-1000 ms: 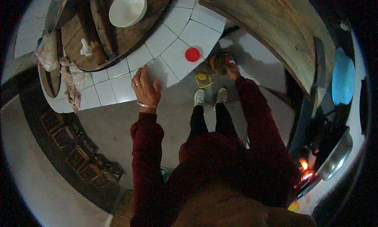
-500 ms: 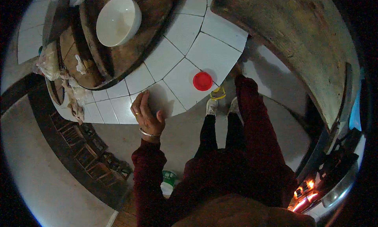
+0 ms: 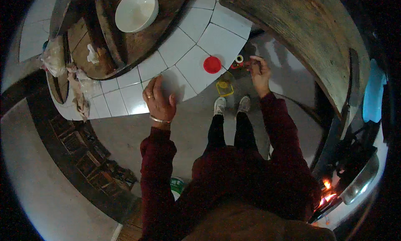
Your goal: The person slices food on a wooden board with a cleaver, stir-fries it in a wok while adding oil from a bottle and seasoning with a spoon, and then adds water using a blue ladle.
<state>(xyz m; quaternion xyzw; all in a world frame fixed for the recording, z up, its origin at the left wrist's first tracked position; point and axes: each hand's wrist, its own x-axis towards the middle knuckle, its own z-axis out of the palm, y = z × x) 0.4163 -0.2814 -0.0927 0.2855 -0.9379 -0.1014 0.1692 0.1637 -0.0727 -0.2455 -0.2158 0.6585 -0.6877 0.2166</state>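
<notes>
My left hand (image 3: 158, 99) lies flat on the edge of the white tiled counter (image 3: 217, 36), fingers spread, with a ring and a bracelet on it. A round red lid (image 3: 212, 64) sits on the tiles to its right. My right hand (image 3: 260, 70) is raised beyond the counter's corner with its fingers curled, close to a small red thing (image 3: 235, 66) and a small white-rimmed opening (image 3: 239, 58). Whether the hand grips them is unclear. A yellow bottle (image 3: 224, 86) stands on the floor by my shoes.
A white bowl (image 3: 136, 10) rests on a round wooden lid (image 3: 125, 53) set in the counter. A plastic bag (image 3: 53, 60) and a cloth (image 3: 79, 92) lie at the left. Flames (image 3: 328, 191) and a metal pot (image 3: 360, 181) are at lower right.
My right hand has come up into view beside the counter's corner near the small red thing. My left hand has stayed on the tiles, and the view has shifted a little.
</notes>
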